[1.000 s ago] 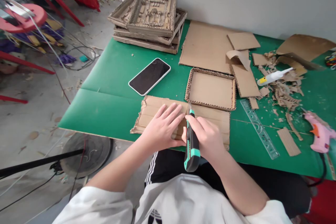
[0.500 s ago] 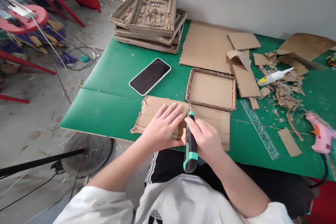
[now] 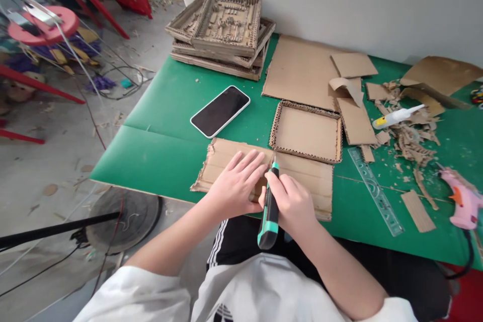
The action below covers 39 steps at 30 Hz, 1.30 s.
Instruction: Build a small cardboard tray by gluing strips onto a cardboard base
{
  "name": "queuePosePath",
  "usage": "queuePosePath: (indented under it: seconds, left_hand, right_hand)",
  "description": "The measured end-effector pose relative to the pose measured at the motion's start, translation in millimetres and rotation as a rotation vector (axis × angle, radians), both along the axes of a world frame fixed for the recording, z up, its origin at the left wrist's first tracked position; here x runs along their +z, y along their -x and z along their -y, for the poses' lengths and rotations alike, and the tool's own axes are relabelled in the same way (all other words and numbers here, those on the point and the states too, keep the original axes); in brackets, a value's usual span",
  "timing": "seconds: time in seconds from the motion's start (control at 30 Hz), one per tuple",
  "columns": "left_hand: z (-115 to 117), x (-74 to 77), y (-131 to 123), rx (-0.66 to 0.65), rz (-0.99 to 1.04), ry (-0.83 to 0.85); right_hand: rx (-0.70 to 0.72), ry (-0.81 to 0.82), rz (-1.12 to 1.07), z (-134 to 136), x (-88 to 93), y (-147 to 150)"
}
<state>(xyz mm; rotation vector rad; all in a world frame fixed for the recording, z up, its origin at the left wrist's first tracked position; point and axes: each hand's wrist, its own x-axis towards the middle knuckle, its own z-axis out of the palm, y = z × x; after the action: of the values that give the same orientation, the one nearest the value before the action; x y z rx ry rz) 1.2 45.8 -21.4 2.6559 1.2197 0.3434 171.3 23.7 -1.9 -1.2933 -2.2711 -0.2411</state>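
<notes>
A torn-edged cardboard strip [image 3: 315, 186] lies at the table's front edge. My left hand [image 3: 238, 185] rests flat on it, fingers spread. Right beside it, my right hand [image 3: 290, 198] is wrapped round a black and teal utility knife [image 3: 270, 211], whose blade end points away from me at the strip's far edge. Just behind the strip sits a shallow cardboard tray [image 3: 307, 133] with corrugated walls. A white-framed phone [image 3: 220, 111] lies behind the left part of the strip.
Stacked cardboard trays [image 3: 226, 22] stand at the back left. To the right are cardboard sheets [image 3: 302, 68], scraps [image 3: 415, 143], a glue bottle [image 3: 398, 116], a clear ruler [image 3: 375, 191] and a pink glue gun [image 3: 462, 201] on the green table [image 3: 151, 161].
The knife's rear end has swung slightly to the left in my right hand. The whole view has shifted a little, while my left hand stays flat on the cardboard.
</notes>
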Motion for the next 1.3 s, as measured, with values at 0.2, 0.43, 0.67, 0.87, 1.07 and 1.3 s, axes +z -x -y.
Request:
queuePosePath:
  seconds: [0.2,0.43,0.67,0.87,1.07,1.3]
  left_hand:
    - [0.4,-3.4,-0.6,0.02,0.032,-0.014]
    - [0.5,-2.8,-0.7,0.016,0.056,-0.034]
    - [0.1,-1.4,-0.9,0.014,0.052,-0.011]
    - [-0.1,-1.9,-0.7,0.021,0.051,0.0]
    - [-0.1,-0.5,-0.8,0.019,0.058,-0.004]
    - [-0.5,-1.5,-0.6,0.017,0.07,-0.017]
  right_hand:
    - [-0.015,-0.029,-0.025,1.5,-2.7,4.1]
    - [-0.01,-0.006,-0.015,4.0,-5.1,2.2]
    - [-0.012,-0.01,-0.024,4.9,-6.7,1.7]
    - [0.003,-0.027,-0.02,4.3,-7.8,0.4]
    - [-0.007,-0.019,-0.009,4.2,-9.6,0.2]
    - [0.001,-0.015,0.0,6.9,-9.5,-1.1]
